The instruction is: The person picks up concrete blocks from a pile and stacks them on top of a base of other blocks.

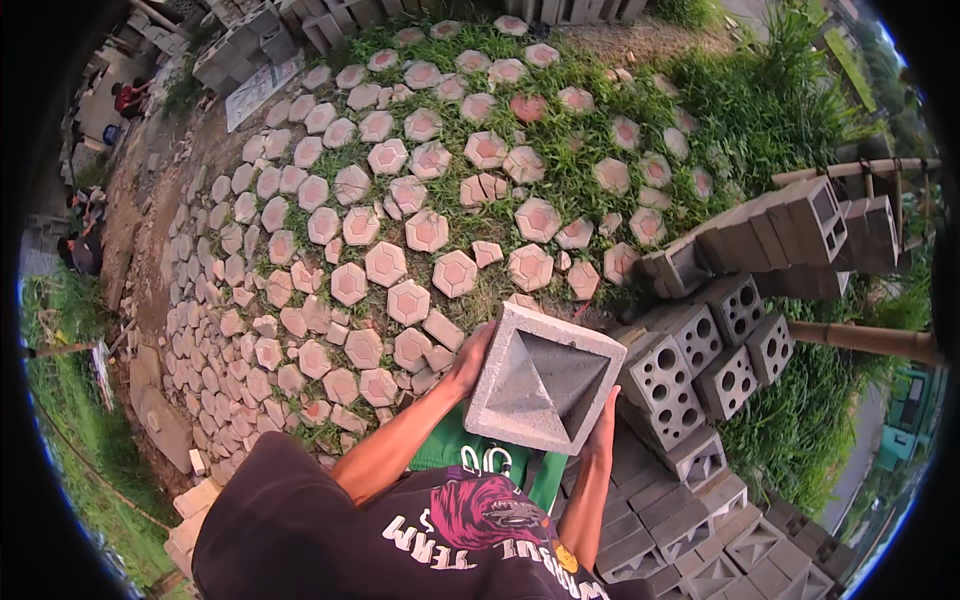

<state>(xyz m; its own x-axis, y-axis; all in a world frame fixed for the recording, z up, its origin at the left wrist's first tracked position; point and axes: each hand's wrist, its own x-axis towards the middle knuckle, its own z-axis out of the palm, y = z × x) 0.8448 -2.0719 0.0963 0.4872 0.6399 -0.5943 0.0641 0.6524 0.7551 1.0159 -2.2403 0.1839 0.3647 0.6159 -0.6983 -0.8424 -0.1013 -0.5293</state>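
A square grey concrete block (487, 395) with a recessed, diagonally split face is held in front of my body, tilted a little. My left hand (470, 358) grips its left side, the fingers partly hidden behind the edge. On the opposite side, my right hand (603, 425) presses against the lower right edge, its fingers mostly out of sight behind the block. The block hangs over the paved ground, apart from the stacked blocks at the right.
Hexagonal pavers (427, 230) lie in grass ahead. Round-holed blocks (663, 375) stand close at my right, beside stacked recessed blocks (755, 543) and a row of grey blocks (765, 225). A bamboo pole (860, 340) juts in there. Other people (128, 98) are far left.
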